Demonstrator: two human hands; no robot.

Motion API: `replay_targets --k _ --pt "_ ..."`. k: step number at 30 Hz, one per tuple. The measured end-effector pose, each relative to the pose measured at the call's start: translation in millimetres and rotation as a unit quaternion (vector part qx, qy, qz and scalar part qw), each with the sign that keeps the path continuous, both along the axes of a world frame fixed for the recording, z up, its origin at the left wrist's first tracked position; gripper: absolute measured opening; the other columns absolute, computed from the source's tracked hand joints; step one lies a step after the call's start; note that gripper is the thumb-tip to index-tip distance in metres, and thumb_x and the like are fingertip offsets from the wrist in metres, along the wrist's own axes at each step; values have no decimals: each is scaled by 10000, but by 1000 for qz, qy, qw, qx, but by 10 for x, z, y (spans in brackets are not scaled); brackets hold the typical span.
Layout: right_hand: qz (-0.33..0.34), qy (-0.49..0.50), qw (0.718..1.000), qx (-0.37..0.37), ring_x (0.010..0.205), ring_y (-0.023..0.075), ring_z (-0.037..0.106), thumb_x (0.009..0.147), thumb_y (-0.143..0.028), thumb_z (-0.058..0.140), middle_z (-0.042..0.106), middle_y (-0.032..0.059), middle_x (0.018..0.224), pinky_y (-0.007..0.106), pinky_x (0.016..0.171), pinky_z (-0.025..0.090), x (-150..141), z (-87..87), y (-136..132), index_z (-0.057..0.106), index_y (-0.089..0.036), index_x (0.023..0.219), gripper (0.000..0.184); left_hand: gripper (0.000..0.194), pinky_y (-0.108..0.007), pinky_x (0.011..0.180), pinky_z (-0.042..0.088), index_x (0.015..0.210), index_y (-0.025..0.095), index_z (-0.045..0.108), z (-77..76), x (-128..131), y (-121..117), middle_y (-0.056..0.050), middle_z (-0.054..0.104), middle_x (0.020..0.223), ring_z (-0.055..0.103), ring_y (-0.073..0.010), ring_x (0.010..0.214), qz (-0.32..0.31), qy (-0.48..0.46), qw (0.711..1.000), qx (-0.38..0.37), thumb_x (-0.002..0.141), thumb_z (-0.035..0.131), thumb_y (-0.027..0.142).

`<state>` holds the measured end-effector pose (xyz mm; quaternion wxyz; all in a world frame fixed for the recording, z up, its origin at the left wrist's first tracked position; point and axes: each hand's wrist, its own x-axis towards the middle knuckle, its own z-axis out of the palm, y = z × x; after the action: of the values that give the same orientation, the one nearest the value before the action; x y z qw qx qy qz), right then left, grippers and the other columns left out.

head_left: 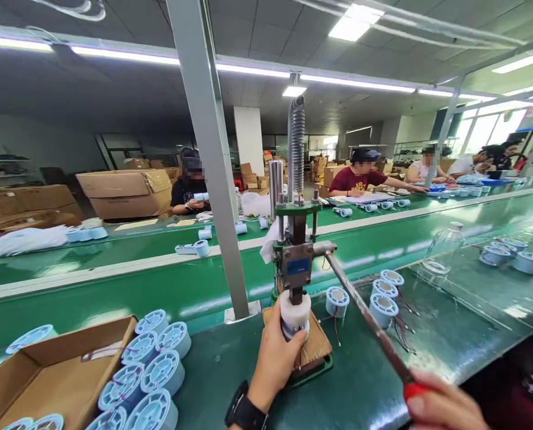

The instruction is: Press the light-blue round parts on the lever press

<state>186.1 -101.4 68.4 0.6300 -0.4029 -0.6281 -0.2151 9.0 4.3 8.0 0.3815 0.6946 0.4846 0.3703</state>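
**Left hand (279, 341) grips a blue part (301, 330), right hand (443, 401) grips a red handle (415, 392)**

Nearest to me, at the lower right, the right hand has its fingers closed around the red handle. It is blurred, and its wrist is cut off by the near border. The left forearm also enters from the near border, with a black watch (245, 409) on the wrist, and reaches forward. The left hand holds the blue part with the thumb on the right; the other fingers go behind it, so they are mostly hidden.

The blue part is under a white block (296, 306), above the wooden board (319, 346) of the press (297, 263). Only a little of it shows, and I cannot tell if its bottom touches the board.

On the near left, blue housings (162, 371) stand beside a cardboard tray (114, 340), partly cut off. Between them and the press, the green bench (221, 358) gives the left wrist some room. On the right it is tighter: the metal lever (369, 316) slants between one loose housing (337, 301) and a row of three housings (384, 289). A transparent bottle (446, 245) behind them is hard to make out.

Beyond the far bench edge runs a green conveyor (383, 218), and across it sits a co-worker in maroon (354, 180).
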Motion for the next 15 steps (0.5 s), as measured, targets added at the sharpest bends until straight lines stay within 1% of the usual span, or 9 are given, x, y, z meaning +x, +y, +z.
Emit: replay_targets --k 2,5,8,10,11,12,13,14,15 --pt "0 -11 999 -31 1136 263 557 905 -361 527 580 73 1198 433 805 550 7 256 275 495 -399 1396 494 709 -333 1071 327 1463 163 323 5 13 -17 -72 476 1405 452 -214 1267 7 7 1000 10 805 570 261" --pt "2 -25 997 -72 1208 254 512 894 -317 532 540 69 1292 428 904 522 112 949 788 510 -330 1400 506 639 -371 1047 341 1432 133 352 4 11 -48 -108 486 1384 465 -246 1243 9 51 999 -1 857 543 335" --pt "14 -5 996 -83 1252 228 480 909 -235 482 506 76 1352 410 986 485 253 1615 1284 501 -250 1408 499 597 -383 1033 359 1387 107 383 7 -24 -77 -141 510 1349 496 -260 1217 -7 72 997 5 901 514 428" --pt "61 36 996 -53 1290 198 450 916 -170 431 489 80 1380 382 1051 447 302 1851 1484 490 -175 1400 488 616 -367 1048 362 1390 110 370 -2 -56 -83 -139 502 1364 499 -248 1233 -17 74 997 10 913 490 480" --pt "97 62 993 -28 1308 182 434 920 -151 416 479 79 1394 362 1081 426 293 1865 1516 483 -139 1391 476 651 -367 1061 358 1402 104 351 -17 -70 -80 -144 488 1380 491 -250 1249 -20 81 997 7 904 487 501" --pt "133 87 987 -3 1317 166 426 927 -145 408 474 75 1402 340 1102 409 255 1796 1497 478 -114 1382 460 693 -375 1077 347 1416 90 330 -41 -80 -71 -154 471 1399 478 -257 1269 -18 86 996 9 892 482 516" --pt "165 110 980 16 1315 152 427 936 -149 409 465 69 1412 322 1113 399 183 1639 1436 474 -106 1374 445 728 -388 1091 335 1422 68 318 -76 -85 -58 -170 459 1408 467 -269 1282 -10 87 996 17 880 477 527" --pt "180 132 975 15 1300 141 442 955 -173 407 470 60 1406 314 1111 400 81 1399 1344 453 -121 1388 439 751 -404 1098 329 1418 46 318 -120 -85 -41 -187 460 1404 468 -283 1283 4 83 996 31 867 477 532" --pt "174 148 974 2 1264 130 471 962 -184 402 485 45 1388 311 1096 413 -47 1089 1240 450 -163 1391 432 758 -421 1091 336 1406 28 325 -170 -80 -20 -203 476 1384 484 -296 1265 20 74 996 49 857 475 528"
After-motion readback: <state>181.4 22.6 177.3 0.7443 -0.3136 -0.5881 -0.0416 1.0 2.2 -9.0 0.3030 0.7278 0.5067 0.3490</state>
